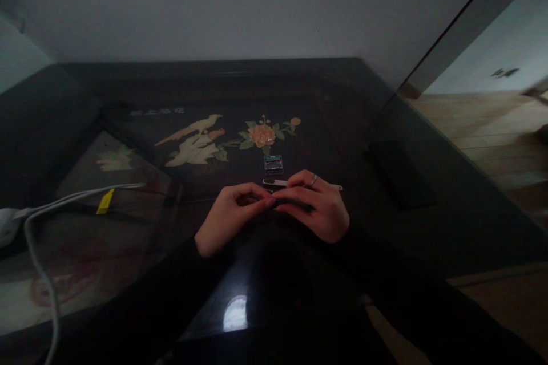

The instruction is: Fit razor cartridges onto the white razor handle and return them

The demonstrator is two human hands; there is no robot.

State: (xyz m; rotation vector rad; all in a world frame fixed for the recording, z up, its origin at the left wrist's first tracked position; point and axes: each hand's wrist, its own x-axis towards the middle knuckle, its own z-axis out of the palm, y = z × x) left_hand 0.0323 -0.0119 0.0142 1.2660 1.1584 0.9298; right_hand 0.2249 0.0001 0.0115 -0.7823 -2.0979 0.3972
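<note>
My right hand (319, 205), with a ring on one finger, is closed around a slim dark object (295, 203) whose kind I cannot make out. Fingertips of my left hand (237, 211) pinch together at the left end of that object, touching the right fingertips. Whatever the left fingers grip is mostly hidden. Just behind the right hand lies a thin pale-handled tool (276, 182) with a dark head, partly covered by the fingers. Beyond it sits a small clear case (273, 165) with a green strip along its top.
The dark glossy tabletop (342, 102) bears a bird and flower picture. A flat black object (400, 174) lies at the right. White cables (85, 194) with a yellow tag (105, 201) run across the left side. A wall (205, 8) stands behind the table.
</note>
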